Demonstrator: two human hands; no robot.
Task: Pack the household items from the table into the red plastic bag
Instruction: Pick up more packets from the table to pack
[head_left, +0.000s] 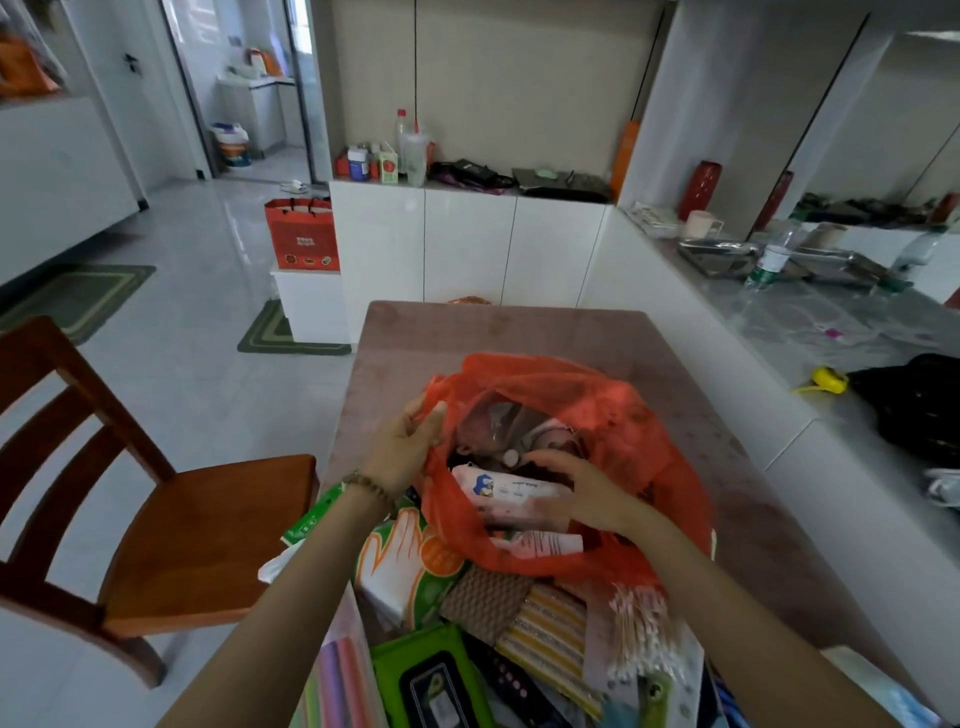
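Note:
The red plastic bag (618, 410) lies open on the brown table (530, 332). My left hand (402, 447) pinches the bag's left rim and holds the mouth open. My right hand (582, 491) is inside the mouth, gripping a white wipes pack (498, 491) with a blue cartoon print. A clear container with a white cap (501, 423) lies deeper in the bag. In front of the bag lie a gloves packet (410, 564), brown and striped cloths (540, 629), a bundle of cotton swabs (641, 631) and a green wipes pack (426, 680).
A wooden chair (156, 519) stands to the left of the table. A white counter (831, 332) with bottles, trays and a black bag (919, 405) runs along the right. A red gift bag (301, 234) sits on a low white box by the cabinets.

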